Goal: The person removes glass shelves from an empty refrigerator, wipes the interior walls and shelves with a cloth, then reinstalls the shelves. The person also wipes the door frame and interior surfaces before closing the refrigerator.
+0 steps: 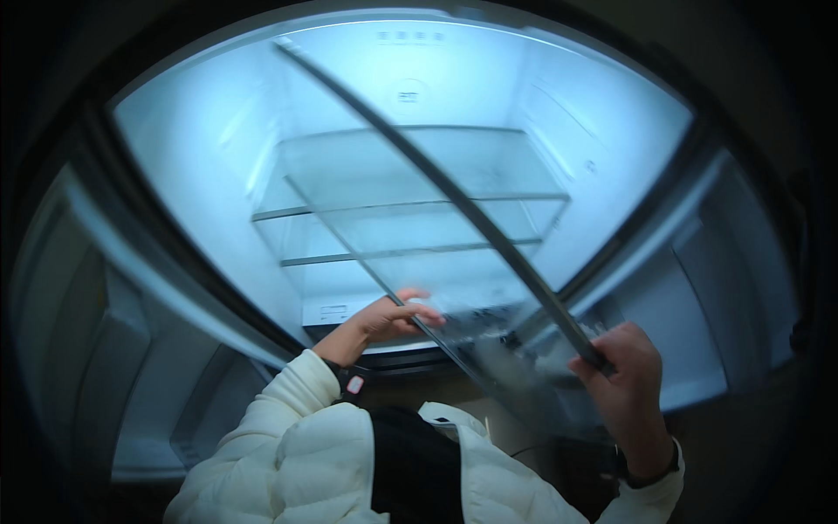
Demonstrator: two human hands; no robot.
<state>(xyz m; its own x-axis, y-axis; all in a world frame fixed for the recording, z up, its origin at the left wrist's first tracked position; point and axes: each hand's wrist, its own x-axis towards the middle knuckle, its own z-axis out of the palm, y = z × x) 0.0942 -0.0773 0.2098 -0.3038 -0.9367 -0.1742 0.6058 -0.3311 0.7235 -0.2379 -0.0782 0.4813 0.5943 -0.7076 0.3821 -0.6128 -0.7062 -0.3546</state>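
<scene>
A clear glass fridge shelf (454, 196) with a dark grey edge strip is held aslant in front of an open, lit fridge. Its strip runs from the upper left down to my right hand (621, 362), whose fingers are closed round that lower end. On the shelf's thin opposite edge, my left hand (393, 320) has its fingers wrapped over the glass, slightly blurred. The shelf's far end reaches up into the fridge's upper left. Through the lower part of the pane, blurred shapes show that I cannot make out.
Inside the fridge (401, 70), another glass shelf (410, 206) spans the width, with a further edge strip (410, 253) below. The left door (140, 349) and right door (698, 306) stand wide, with bins on their inner sides. A pale label (333, 311) sits low inside.
</scene>
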